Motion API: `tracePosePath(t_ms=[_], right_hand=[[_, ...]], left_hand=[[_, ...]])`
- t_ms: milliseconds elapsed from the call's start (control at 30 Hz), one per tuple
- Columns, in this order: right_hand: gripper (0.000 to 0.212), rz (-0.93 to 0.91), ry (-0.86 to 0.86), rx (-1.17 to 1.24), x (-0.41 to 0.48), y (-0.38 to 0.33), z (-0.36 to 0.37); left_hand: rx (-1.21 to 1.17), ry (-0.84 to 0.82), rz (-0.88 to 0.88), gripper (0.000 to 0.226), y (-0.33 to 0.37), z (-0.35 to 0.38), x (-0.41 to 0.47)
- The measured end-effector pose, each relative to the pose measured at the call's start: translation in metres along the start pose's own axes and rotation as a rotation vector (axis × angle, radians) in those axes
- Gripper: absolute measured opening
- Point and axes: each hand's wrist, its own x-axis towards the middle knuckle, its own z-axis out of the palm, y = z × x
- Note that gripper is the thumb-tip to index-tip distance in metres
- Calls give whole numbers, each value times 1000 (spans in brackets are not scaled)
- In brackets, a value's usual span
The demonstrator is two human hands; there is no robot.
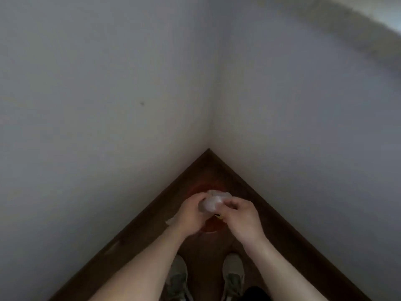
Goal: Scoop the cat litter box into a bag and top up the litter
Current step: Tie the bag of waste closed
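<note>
I stand facing a room corner and look down. A crumpled, thin translucent plastic bag (212,202) is bunched between both hands at waist height. My left hand (191,213) grips its left side and my right hand (242,216) pinches its right side. A loose flap of the bag (171,221) sticks out under my left wrist. Below the hands a blurred orange-red round object (211,227) sits on the floor in the corner, mostly hidden; I cannot tell what it is. No litter box or scoop is in view.
Two grey-white walls meet at a corner (209,105) straight ahead. A dark wooden skirting board (138,220) runs along both walls. The floor (206,268) is dark reddish wood. My two shoes, left shoe (179,276) and right shoe (233,274), stand close to the corner.
</note>
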Motion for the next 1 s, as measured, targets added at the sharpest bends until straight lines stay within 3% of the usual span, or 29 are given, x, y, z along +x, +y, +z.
tracePosePath(t_ms=[100,300,433,600,800,1000], right_hand=[[23,19,45,-29,47,49,11],[11,132,31,-132,73,96,8],[21,114,28,-192,61,77,3],[15,79,29,-253,31,41,-8],[36,3,94,-376,-29,-20,-35],[53,-86,155,-583,-111,-76,-55]], left_hand=[[14,-56,-16,41,-41,15,39],[93,-60,-24,56,-65,13,57],[184,-100,6,55,-34,0,39],[178,-51,-28,64,13,-16,8],[297,6,6,60,88,-49,-56],[566,23,65,52,160,-79,-121]])
